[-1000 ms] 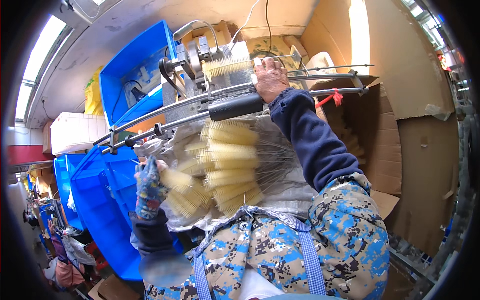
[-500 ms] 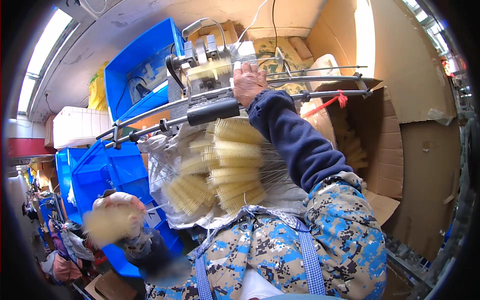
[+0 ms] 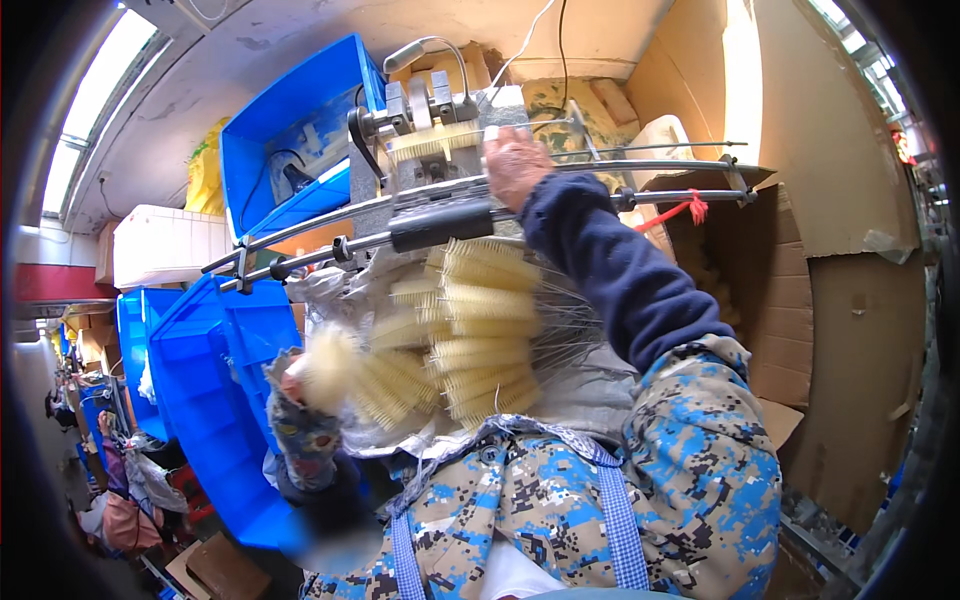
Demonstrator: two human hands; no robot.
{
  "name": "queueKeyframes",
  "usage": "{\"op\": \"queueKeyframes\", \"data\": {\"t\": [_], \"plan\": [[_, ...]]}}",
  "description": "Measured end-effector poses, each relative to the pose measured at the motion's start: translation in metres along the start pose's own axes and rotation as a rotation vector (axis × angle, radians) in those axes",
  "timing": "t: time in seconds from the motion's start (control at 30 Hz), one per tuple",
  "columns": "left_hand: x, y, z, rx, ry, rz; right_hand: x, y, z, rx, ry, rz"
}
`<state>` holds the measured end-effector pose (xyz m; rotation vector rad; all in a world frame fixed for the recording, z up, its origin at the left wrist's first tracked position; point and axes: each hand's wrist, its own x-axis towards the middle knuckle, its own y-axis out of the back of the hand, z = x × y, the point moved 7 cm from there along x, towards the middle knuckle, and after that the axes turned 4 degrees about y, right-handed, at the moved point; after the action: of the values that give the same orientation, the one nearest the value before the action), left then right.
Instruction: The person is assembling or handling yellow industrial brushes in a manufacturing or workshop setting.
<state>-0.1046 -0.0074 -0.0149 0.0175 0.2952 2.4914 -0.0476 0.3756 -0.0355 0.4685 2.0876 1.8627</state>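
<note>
My left hand point(image 3: 296, 382), partly hidden and blurred, is closed on a cream bristle brush point(image 3: 331, 370), held just left of the brush pile. My right hand point(image 3: 515, 166) reaches up to the bench machine point(image 3: 418, 112). Its fingers are closed at the right end of another cream brush point(image 3: 434, 141), which lies across the machine below its wheel; a thin wire stem runs out to the right past the fingers. Several cream brushes point(image 3: 490, 310) with long wire stems are heaped over my lap on a whitish woven sack point(image 3: 345, 435).
Two metal rails point(image 3: 690, 166) cross in front of the machine, a red tie point(image 3: 698, 207) on their right part. Blue bins stand at the left point(image 3: 210, 370) and behind the rails point(image 3: 240, 150). At the right is an open cardboard box point(image 3: 770, 290). A small lamp point(image 3: 405, 55) leans over the machine.
My left hand has swung right and slightly up with its brush, toward the heap. My right hand stays at the machine. The whole view has shifted a little.
</note>
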Motion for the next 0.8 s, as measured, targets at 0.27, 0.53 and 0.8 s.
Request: {"op": "queueKeyframes", "data": {"t": [0.27, 0.53, 0.8], "plan": [[0.026, -0.018, 0.017, -0.972, 0.127, -0.422, -0.017, 0.047, 0.089, -0.187, -0.084, 0.313], [0.025, 0.044, 0.020, -0.108, -0.505, 0.311, -0.089, 0.073, 0.083, 0.199, 0.174, 0.056], [0.010, -0.152, 0.113, -0.197, -0.160, -0.539, -0.155, 0.084, -0.110, 1.397, 0.659, 0.250]]}}
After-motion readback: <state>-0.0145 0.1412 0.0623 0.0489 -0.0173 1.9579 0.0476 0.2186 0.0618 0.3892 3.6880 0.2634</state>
